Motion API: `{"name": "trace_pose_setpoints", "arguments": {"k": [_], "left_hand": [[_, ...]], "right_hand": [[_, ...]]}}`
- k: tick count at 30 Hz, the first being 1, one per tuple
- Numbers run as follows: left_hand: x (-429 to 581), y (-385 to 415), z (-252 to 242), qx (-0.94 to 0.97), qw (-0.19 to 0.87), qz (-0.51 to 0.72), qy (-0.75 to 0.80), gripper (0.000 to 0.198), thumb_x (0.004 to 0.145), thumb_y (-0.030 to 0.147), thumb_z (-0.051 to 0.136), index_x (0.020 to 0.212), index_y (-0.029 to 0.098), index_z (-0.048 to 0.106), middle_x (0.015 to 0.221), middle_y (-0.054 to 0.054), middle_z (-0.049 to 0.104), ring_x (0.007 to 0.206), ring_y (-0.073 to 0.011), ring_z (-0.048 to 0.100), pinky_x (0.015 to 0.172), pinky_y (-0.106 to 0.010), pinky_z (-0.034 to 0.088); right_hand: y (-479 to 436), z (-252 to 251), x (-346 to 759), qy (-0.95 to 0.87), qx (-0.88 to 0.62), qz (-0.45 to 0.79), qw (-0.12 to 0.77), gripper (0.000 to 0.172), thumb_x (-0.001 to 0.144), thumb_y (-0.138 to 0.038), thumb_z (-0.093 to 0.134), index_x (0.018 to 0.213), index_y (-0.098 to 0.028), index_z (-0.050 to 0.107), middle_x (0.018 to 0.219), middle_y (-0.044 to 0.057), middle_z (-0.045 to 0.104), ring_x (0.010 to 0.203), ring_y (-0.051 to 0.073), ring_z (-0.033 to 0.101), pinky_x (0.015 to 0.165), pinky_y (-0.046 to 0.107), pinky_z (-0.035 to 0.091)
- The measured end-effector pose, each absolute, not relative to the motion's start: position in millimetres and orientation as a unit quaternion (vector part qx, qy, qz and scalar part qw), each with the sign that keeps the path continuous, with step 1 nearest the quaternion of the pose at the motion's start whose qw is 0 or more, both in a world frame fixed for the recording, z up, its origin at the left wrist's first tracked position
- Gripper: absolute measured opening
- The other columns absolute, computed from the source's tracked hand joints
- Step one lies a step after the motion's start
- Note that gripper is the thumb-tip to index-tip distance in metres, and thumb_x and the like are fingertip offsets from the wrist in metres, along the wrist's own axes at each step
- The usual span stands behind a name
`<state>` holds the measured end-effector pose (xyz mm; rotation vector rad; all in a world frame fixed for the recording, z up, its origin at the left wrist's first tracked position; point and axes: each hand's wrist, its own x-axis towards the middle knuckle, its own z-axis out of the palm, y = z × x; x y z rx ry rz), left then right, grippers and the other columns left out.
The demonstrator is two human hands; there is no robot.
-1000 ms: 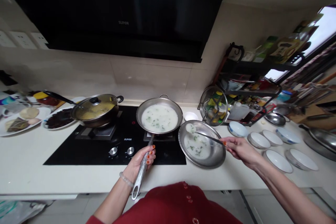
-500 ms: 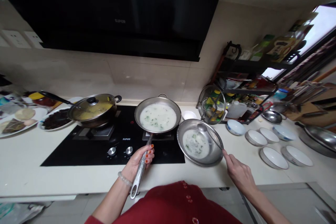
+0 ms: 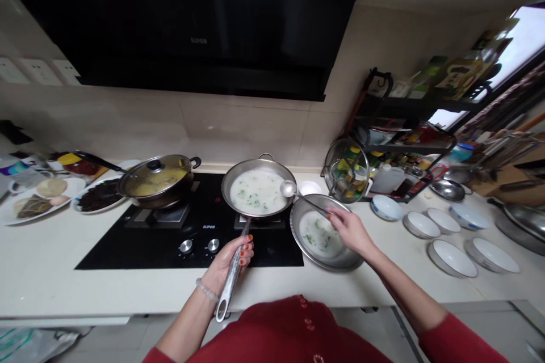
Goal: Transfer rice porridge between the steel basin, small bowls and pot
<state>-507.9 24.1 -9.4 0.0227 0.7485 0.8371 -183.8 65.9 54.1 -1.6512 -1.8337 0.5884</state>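
My left hand (image 3: 234, 258) is wrapped round the handle of a steel pan (image 3: 230, 204) on the right burner. White soup with green bits (image 3: 258, 191) fills much of the pan. My right hand (image 3: 351, 229) grips the handle of a metal ladle (image 3: 288, 188), whose bowl is at the pan's right rim. Whether the ladle's bowl holds any soup is hard to make out. Below my right hand, a steel basin (image 3: 340, 262) stands on the counter beside the stove, with some of the same white soup in it.
A lidded wok (image 3: 159, 181) sits on the left burner. Plates of food (image 3: 42, 198) lie further left. Several bowls (image 3: 452, 258) stand at the right, before a spice rack (image 3: 409, 147). A glass lid (image 3: 346, 170) leans behind the basin. The range hood (image 3: 200, 62) hangs above.
My right hand has moved left and up from the basin's right edge to above the basin. The ladle's bowl has left the basin and reached the pan's rim. My left hand keeps its grip.
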Motion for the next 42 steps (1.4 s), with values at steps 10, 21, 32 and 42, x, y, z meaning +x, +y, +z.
{"name": "trace_pose_setpoints", "arguments": {"k": [10, 21, 32, 42], "left_hand": [[-510.2, 26.3, -14.5, 0.012, 0.862, 0.371, 0.345, 0.031, 0.092, 0.022, 0.047, 0.062, 0.012, 0.047, 0.047, 0.005, 0.037, 0.032, -0.0020, 0.034, 0.030, -0.011, 0.027], [-510.9, 26.6, -20.8, 0.015, 0.863, 0.370, 0.344, 0.028, 0.089, 0.024, 0.052, 0.063, 0.014, 0.047, 0.047, 0.006, 0.037, 0.033, -0.0022, 0.034, 0.031, -0.011, 0.028], [-511.1, 26.6, -23.2, 0.018, 0.861, 0.380, 0.337, 0.028, 0.088, 0.022, 0.054, 0.063, 0.013, 0.047, 0.048, 0.006, 0.037, 0.034, -0.0014, 0.032, 0.031, -0.011, 0.026], [-507.3, 24.4, -7.9, 0.007, 0.848, 0.391, 0.358, 0.035, 0.095, 0.021, 0.041, 0.062, 0.012, 0.047, 0.047, 0.005, 0.036, 0.033, -0.0015, 0.033, 0.030, -0.010, 0.025]], "right_hand": [[110.7, 47.7, -267.6, -0.770, -0.609, 0.165, 0.094, 0.028, 0.085, -0.012, 0.045, 0.102, -0.016, 0.067, 0.086, 0.012, 0.071, 0.084, 0.024, 0.065, 0.072, 0.029, 0.041], [126.1, 58.5, -257.0, -0.610, -0.624, 0.414, 0.260, 0.017, 0.070, -0.008, 0.048, 0.074, -0.011, 0.064, 0.048, -0.003, 0.049, 0.044, 0.008, 0.042, 0.045, 0.020, 0.032], [122.2, 61.3, -243.2, -0.542, -0.618, 0.473, 0.317, 0.009, 0.064, -0.009, 0.055, 0.066, -0.013, 0.062, 0.045, -0.004, 0.047, 0.043, 0.007, 0.038, 0.043, 0.020, 0.027], [111.7, 70.7, -234.1, -0.512, -0.639, 0.485, 0.308, 0.009, 0.066, -0.013, 0.056, 0.072, -0.014, 0.062, 0.044, -0.005, 0.047, 0.038, 0.006, 0.032, 0.039, 0.019, 0.020]]}}
